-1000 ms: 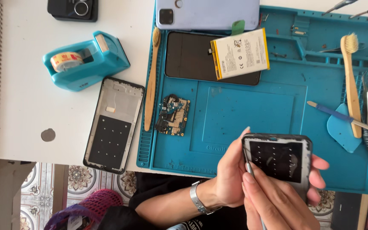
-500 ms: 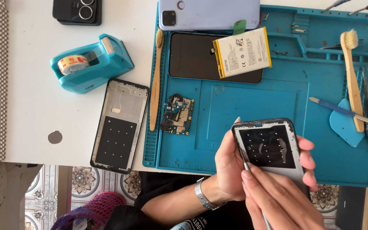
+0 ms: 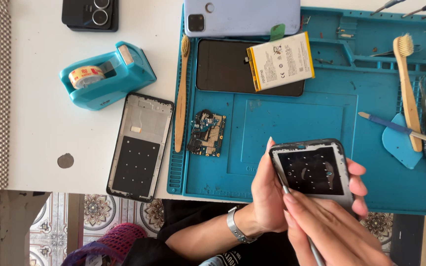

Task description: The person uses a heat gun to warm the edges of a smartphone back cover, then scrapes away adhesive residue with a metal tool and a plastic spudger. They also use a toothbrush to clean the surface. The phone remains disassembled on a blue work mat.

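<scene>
At far left a teal tape dispenser (image 3: 105,75) sits on the white surface (image 3: 35,123). Lower right, the left hand (image 3: 267,197) cradles a phone frame (image 3: 313,170), fingers wrapped around it; the right hand (image 3: 331,231) pinches a thin metal tool (image 3: 299,216) against its edge.

Blue repair mat (image 3: 292,123); turquoise tape dispenser (image 3: 107,74); yellow-edged white battery (image 3: 280,61); lilac phone back (image 3: 242,17); black dotted phone frame (image 3: 140,146); grey-rimmed black frame (image 3: 314,170) in hand.
</scene>
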